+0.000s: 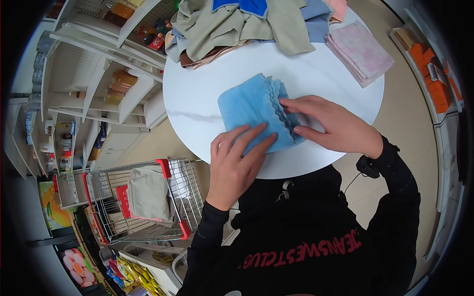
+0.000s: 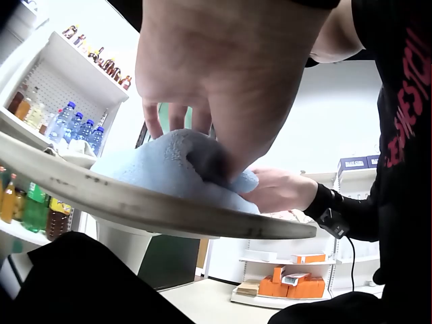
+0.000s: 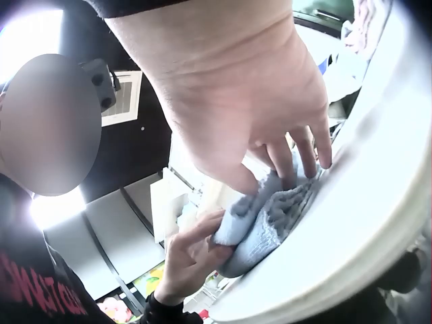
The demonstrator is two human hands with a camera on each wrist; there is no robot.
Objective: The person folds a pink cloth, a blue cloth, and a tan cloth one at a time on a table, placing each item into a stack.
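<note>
A folded blue cloth [image 1: 247, 106] lies near the front of the round white table [image 1: 192, 106], its wavy layered edges toward the right. My left hand [image 1: 234, 163] rests on its near left part with fingers spread. At the layered right edge is my right hand [image 1: 335, 123], thumb and fingers apart, fingertips touching the cloth. In the right wrist view the fingers of the right hand [image 3: 250, 101] reach down to the edges of the cloth [image 3: 260, 233]. The left wrist view has the left hand [image 2: 216, 74] over the cloth [image 2: 155, 162], its fingertips partly hidden.
Grey-green garments [image 1: 217, 29] are heaped at the table's far side, with a folded pink cloth [image 1: 360, 52] at the far right. A shopping cart [image 1: 143, 197] holding folded cloth stands at the left below the table. Shelves [image 1: 74, 64] with bottles line the left.
</note>
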